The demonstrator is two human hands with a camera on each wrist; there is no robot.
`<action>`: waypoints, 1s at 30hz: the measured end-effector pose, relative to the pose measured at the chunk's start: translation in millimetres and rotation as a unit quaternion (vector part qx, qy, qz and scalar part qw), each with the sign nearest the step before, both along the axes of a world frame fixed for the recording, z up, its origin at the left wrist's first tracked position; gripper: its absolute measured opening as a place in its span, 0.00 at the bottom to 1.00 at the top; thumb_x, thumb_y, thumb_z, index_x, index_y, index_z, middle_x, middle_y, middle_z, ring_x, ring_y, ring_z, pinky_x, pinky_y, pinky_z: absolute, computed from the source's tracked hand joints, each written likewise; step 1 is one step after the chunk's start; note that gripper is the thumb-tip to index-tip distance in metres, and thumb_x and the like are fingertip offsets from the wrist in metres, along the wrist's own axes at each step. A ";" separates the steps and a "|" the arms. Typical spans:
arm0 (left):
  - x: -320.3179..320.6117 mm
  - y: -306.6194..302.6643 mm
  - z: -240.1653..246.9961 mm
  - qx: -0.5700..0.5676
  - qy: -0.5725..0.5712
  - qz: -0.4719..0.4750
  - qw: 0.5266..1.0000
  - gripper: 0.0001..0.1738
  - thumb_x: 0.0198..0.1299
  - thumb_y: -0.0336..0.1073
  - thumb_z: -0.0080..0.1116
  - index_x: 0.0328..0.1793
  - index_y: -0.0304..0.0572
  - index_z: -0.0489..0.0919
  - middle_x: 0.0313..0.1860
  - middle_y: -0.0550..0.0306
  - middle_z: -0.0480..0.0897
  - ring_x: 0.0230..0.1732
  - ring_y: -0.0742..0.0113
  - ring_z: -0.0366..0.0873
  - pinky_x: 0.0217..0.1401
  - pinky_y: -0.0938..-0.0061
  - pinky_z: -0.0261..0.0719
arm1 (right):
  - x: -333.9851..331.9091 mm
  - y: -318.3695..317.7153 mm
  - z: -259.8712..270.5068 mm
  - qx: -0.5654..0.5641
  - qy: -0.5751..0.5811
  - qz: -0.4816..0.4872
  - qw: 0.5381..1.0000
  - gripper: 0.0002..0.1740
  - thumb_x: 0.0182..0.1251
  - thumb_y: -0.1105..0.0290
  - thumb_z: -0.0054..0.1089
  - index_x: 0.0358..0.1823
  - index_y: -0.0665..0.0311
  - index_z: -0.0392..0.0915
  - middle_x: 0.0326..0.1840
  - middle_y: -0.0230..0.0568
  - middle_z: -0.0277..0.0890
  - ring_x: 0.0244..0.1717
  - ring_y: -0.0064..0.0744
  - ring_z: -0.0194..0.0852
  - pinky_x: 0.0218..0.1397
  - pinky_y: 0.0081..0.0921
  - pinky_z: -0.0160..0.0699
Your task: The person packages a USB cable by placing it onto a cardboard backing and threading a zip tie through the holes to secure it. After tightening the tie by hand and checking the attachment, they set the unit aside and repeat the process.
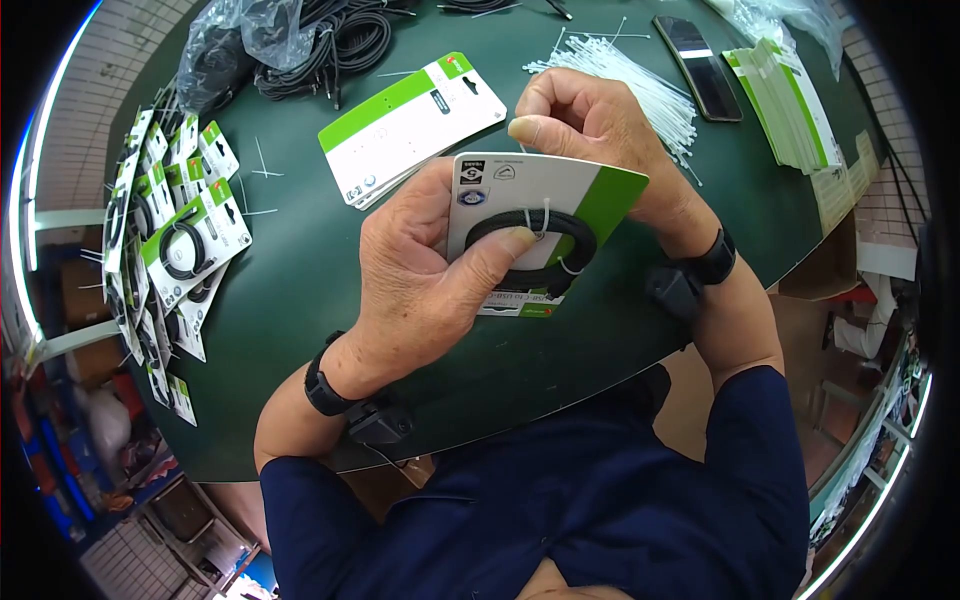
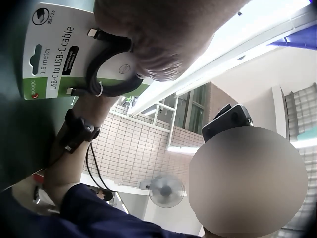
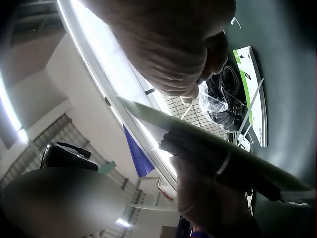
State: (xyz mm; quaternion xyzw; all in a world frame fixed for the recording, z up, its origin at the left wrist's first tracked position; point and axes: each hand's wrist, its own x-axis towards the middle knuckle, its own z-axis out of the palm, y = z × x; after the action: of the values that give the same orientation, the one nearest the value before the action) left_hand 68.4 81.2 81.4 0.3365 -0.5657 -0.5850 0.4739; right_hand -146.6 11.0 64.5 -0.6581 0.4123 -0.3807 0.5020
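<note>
I hold a white and green packaging card upright above the table edge. A coiled black USB cable lies on its face, bound by white zip ties. My left hand grips the card's left side, thumb pressing on the coil. My right hand is curled behind the card's top edge and pinches a thin white zip tie tail. The left wrist view shows the card and cable under my left hand. In the right wrist view the card is edge-on below my right hand.
On the dark green table lie a stack of blank cards, a heap of loose zip ties, a phone and another card stack. Finished cards line the left edge. Bagged black cables sit at the back.
</note>
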 end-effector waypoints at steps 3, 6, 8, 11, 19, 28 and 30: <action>1.5 -3.5 -0.2 0.007 0.005 0.008 1.000 0.21 0.65 0.23 0.70 0.63 0.27 0.78 0.52 0.48 0.88 0.52 0.68 0.87 0.58 0.73 0.87 | 5.6 0.9 -6.1 -0.148 0.051 -0.043 0.987 0.12 0.69 0.72 0.72 0.34 0.64 0.75 0.32 0.28 0.74 0.30 0.18 0.68 0.33 0.19 0.71; 1.8 -3.0 1.8 0.016 0.012 0.017 1.000 0.22 0.64 0.25 0.71 0.62 0.27 0.78 0.52 0.48 0.88 0.52 0.68 0.87 0.57 0.74 0.86 | 10.2 4.5 -5.9 -0.246 0.084 -0.066 0.963 0.12 0.68 0.73 0.72 0.34 0.65 0.74 0.31 0.31 0.73 0.29 0.20 0.68 0.31 0.20 0.69; 1.0 -1.6 5.0 0.026 0.022 0.033 0.999 0.23 0.62 0.27 0.74 0.62 0.28 0.78 0.52 0.48 0.88 0.51 0.69 0.88 0.56 0.74 0.87 | 12.1 5.9 -4.0 -0.295 0.104 -0.065 0.948 0.12 0.66 0.74 0.73 0.33 0.65 0.74 0.30 0.33 0.72 0.28 0.22 0.68 0.30 0.21 0.69; 1.1 -0.2 10.9 0.024 0.022 0.034 0.999 0.23 0.61 0.28 0.75 0.60 0.29 0.79 0.50 0.50 0.89 0.49 0.70 0.88 0.53 0.75 0.87 | 13.6 7.0 -3.0 -0.324 0.102 -0.062 0.938 0.12 0.65 0.75 0.73 0.34 0.65 0.74 0.30 0.34 0.73 0.27 0.22 0.67 0.29 0.22 0.68; 5.4 -2.9 4.5 0.025 -0.037 0.051 0.998 0.21 0.59 0.29 0.77 0.55 0.33 0.80 0.43 0.54 0.90 0.43 0.74 0.87 0.47 0.77 0.86 | 15.9 8.1 1.5 -0.357 0.084 -0.132 0.921 0.14 0.68 0.71 0.74 0.32 0.64 0.74 0.27 0.35 0.73 0.25 0.27 0.72 0.29 0.24 0.73; 4.8 -15.9 -0.4 0.034 0.061 0.108 0.992 0.16 0.66 0.29 0.72 0.57 0.35 0.80 0.47 0.54 0.89 0.45 0.73 0.87 0.50 0.75 0.88 | -12.1 1.3 4.8 -0.089 -0.125 -0.184 0.971 0.12 0.79 0.66 0.67 0.47 0.70 0.79 0.40 0.30 0.80 0.36 0.17 0.73 0.42 0.16 0.74; 8.8 -22.9 -3.6 0.037 0.081 0.118 0.989 0.17 0.67 0.29 0.71 0.58 0.35 0.79 0.48 0.53 0.89 0.46 0.72 0.87 0.51 0.75 0.88 | -4.0 7.9 11.2 -0.069 -0.115 -0.127 0.983 0.14 0.80 0.64 0.66 0.50 0.70 0.79 0.42 0.32 0.81 0.39 0.17 0.75 0.44 0.16 0.75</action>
State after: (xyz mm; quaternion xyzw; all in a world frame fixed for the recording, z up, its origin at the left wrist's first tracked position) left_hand 77.2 58.3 77.8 0.3702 -0.4597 -0.5707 0.5709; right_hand -150.7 18.9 75.7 -0.5855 0.4049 -0.5418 0.4469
